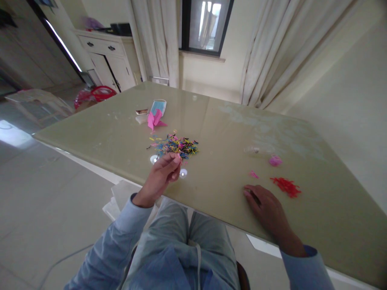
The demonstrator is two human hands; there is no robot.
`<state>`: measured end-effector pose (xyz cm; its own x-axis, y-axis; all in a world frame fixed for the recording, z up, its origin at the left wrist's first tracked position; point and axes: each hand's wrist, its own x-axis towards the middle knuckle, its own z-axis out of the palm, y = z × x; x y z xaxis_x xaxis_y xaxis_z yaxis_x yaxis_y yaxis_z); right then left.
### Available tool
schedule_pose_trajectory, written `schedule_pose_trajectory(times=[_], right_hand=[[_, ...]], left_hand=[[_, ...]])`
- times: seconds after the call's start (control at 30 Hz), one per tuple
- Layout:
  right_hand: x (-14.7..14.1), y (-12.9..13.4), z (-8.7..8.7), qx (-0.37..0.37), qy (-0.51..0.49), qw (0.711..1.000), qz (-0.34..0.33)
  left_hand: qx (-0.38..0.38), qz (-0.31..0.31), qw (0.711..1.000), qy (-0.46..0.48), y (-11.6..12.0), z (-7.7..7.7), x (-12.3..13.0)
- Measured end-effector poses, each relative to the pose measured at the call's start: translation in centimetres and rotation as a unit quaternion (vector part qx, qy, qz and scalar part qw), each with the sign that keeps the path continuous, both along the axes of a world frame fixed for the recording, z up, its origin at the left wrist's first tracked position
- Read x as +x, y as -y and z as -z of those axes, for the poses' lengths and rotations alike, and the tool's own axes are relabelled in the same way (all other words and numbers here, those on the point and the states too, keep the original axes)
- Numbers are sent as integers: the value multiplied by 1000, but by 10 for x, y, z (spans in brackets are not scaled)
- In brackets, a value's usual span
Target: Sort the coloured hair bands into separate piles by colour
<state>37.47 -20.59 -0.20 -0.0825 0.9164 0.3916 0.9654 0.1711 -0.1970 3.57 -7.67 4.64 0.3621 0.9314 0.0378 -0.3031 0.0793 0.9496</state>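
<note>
Multicoloured pile (185, 147), long axis sideways, sits just beyond my left hand (165, 171), pinched on a pink piece (179, 157); right hand (267, 207) farther, grip unclear.

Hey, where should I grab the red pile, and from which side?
I'd close across the middle of the red pile from above, thumb on its near edge, fingers on its far edge. It lies low and is longer from upper left to lower right, so its narrower width suits the grip. The strands look loose, so some may slip.
</note>
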Motion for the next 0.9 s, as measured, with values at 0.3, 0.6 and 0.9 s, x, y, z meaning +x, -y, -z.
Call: schedule_pose_trajectory(times=[0.3,0.6,0.9], right_hand=[[-1,1,-3,-7,-12,1000,-2],[-8,3,-6,-37,-37,999,15],[-10,6,-9,-53,-29,998,10]], left_hand=[[-103,85,987,87,11,-12,37],[77,90,980,-159,-9,3,139],[372,174,792,-453,-12,21,217]])
